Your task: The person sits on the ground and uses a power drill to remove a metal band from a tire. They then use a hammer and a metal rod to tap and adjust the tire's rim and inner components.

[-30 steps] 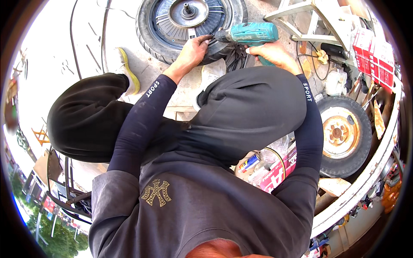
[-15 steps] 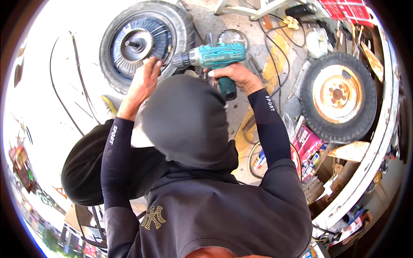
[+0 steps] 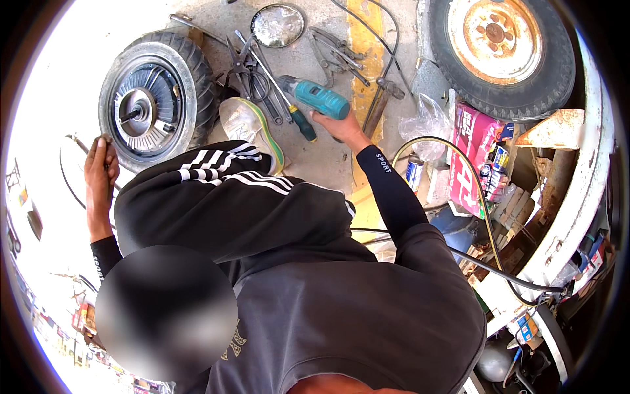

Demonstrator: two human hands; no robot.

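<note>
Two hands are showing in the head view. At twelve o'clock, the right hand (image 3: 345, 130) is grasping a teal drill (image 3: 320, 100). At nine o'clock, the left hand (image 3: 101, 165) is bringing its fingers together, on what one cannot tell. The spoked-hub wheel (image 3: 157, 98) is sitting near it at ten o'clock; a rusty-rimmed tyre (image 3: 551, 59) is resting at two.

Concrete floor (image 3: 319, 157) under a tyred wheel (image 3: 156, 105), screwdriver (image 3: 302, 123) and pliers (image 3: 338, 50)
</note>
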